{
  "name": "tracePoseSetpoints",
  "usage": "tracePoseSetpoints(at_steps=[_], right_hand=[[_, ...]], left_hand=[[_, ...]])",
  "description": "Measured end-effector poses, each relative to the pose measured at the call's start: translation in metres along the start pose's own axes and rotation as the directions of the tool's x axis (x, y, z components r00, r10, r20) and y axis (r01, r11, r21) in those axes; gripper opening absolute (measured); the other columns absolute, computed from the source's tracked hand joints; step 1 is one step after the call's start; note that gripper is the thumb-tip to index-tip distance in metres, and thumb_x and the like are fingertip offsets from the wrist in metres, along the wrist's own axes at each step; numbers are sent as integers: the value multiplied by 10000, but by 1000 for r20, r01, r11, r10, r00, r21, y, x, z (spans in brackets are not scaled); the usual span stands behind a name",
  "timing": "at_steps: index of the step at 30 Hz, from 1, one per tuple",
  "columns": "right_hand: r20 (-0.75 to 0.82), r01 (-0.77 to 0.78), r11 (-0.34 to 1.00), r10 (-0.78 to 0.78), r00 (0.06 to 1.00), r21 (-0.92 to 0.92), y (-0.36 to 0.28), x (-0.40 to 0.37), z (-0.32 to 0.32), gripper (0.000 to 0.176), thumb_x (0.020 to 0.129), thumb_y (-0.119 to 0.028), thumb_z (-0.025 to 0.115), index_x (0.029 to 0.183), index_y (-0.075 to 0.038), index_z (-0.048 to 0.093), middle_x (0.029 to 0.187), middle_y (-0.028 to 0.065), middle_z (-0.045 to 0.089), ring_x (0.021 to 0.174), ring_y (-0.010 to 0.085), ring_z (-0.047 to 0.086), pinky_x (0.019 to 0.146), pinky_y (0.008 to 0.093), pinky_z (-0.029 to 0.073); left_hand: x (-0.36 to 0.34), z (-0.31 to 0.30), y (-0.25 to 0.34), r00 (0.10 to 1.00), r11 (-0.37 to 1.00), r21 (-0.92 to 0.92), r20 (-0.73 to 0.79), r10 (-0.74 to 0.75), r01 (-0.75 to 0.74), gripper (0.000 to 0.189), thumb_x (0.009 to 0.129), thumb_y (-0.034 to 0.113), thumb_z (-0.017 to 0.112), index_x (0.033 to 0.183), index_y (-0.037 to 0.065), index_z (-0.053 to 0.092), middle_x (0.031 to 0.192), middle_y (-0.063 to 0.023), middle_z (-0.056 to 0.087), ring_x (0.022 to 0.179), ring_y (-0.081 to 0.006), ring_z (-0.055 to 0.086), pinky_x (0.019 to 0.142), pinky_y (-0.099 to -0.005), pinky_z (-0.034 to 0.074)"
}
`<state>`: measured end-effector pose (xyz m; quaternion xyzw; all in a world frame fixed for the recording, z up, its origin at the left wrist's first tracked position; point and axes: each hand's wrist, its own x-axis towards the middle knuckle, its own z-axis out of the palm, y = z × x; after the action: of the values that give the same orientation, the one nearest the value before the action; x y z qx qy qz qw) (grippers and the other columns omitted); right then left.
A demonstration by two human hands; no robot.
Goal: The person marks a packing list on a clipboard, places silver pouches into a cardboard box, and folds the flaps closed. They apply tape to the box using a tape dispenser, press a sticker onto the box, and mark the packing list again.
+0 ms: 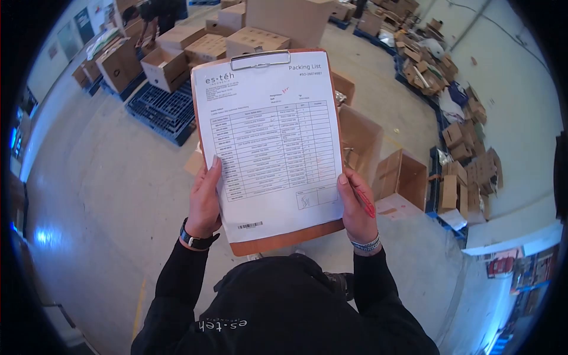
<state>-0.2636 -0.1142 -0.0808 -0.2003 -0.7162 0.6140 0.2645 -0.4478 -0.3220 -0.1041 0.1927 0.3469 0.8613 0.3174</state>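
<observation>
A brown clipboard (266,244) is held up in front of me, tilted slightly. Its metal clip (260,60) pins down a printed packing list (266,210) with a table, small tick marks and a signature box. My left hand (205,198) grips the left edge, thumb on top of the paper. On the right edge, my right hand (357,207) is closed on the board with its thumb on the sheet. A red pen (365,203) is also tucked in the fingers of that hand. The fingers behind the board are hidden.
Open cardboard boxes (408,174) stand just beyond the clipboard. A dark blue pallet (163,109) lies on the concrete floor (94,195) at left. Loaded pallets with piled cartons (461,139) line the right wall. Another person (155,15) bends over boxes at the back left.
</observation>
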Motion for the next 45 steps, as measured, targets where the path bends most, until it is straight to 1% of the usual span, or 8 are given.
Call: tracePoseSetpoints(at_steps=[5, 8, 16, 18, 25, 35, 40, 45], right_hand=[[-291, 219, 960, -262, 920, -175, -19, -27, -22, 366, 1043, -298, 431, 1168, 25, 548, 1047, 79, 611, 937, 110, 561, 837, 260, 444], [-456, 243, 970, -217, 863, -1, -26, -44, -59, 388, 1046, -336, 380, 1137, 10, 530, 940, 86, 588, 802, 132, 554, 732, 272, 462], [-452, 599, 780, -608, 653, -184, -73, -42, -40, 400, 990, -371, 504, 970, 23, 568, 851, 117, 609, 777, 146, 573, 728, 279, 457], [-235, 660, 694, -719, 654, -289, -79, -36, -44, 388, 974, -358, 540, 887, 17, 588, 812, 107, 623, 748, 140, 586, 709, 263, 464], [-276, 607, 660, -745, 608, -443, -63, -15, -20, 237, 872, -77, 704, 711, -43, 534, 646, 54, 591, 557, 88, 523, 497, 248, 401], [-227, 612, 608, -778, 586, -507, -56, -8, -18, 273, 858, -51, 708, 673, -52, 507, 599, 50, 571, 491, 97, 485, 457, 248, 371], [-401, 622, 616, -787, 468, -484, -46, -5, -19, 272, 873, -16, 663, 677, -54, 479, 625, 40, 577, 503, 92, 470, 473, 249, 370], [-433, 638, 663, -745, 508, -392, -38, -3, -22, 313, 887, -26, 647, 674, -68, 423, 616, 24, 547, 523, 63, 434, 491, 232, 351]], left_hand=[[-3, 37, -7, 997, 994, 96, -47, 55, -50, 407, 1038, 230, 417, 1350, -31, 435, 1282, -136, 584, 1103, -192, 608, 924, -311, 500], [-10, 60, -15, 999, 997, 70, -12, 29, -29, 398, 1038, 214, 408, 1349, -34, 437, 1273, -146, 589, 1099, -196, 611, 923, -315, 501], [-6, 69, 6, 998, 995, 90, 52, 45, -49, 417, 1031, 216, 422, 1360, -39, 427, 1253, -149, 595, 1077, -190, 613, 912, -304, 494], [-7, 75, 8, 997, 991, 122, 61, 47, -54, 417, 1030, 216, 422, 1360, -38, 427, 1250, -147, 595, 1073, -186, 611, 907, -300, 492], [0, 61, 10, 994, 977, 199, 95, 55, -73, 422, 1028, 212, 416, 1364, -43, 416, 1251, -137, 589, 1072, -169, 602, 893, -298, 490], [4, 48, 0, 993, 984, 153, 87, 80, -93, 405, 1024, 207, 412, 1345, -39, 430, 1244, -141, 588, 1071, -171, 598, 892, -300, 479], [4, 55, -3, 984, 965, 196, 67, 163, -174, 395, 1025, 206, 417, 1329, -44, 449, 1247, -139, 592, 1084, -178, 592, 921, -294, 461], [4, 50, -4, 989, 978, 161, 86, 120, -132, 428, 1029, 203, 442, 1378, -42, 412, 1307, -137, 561, 1144, -172, 568, 964, -300, 453]])
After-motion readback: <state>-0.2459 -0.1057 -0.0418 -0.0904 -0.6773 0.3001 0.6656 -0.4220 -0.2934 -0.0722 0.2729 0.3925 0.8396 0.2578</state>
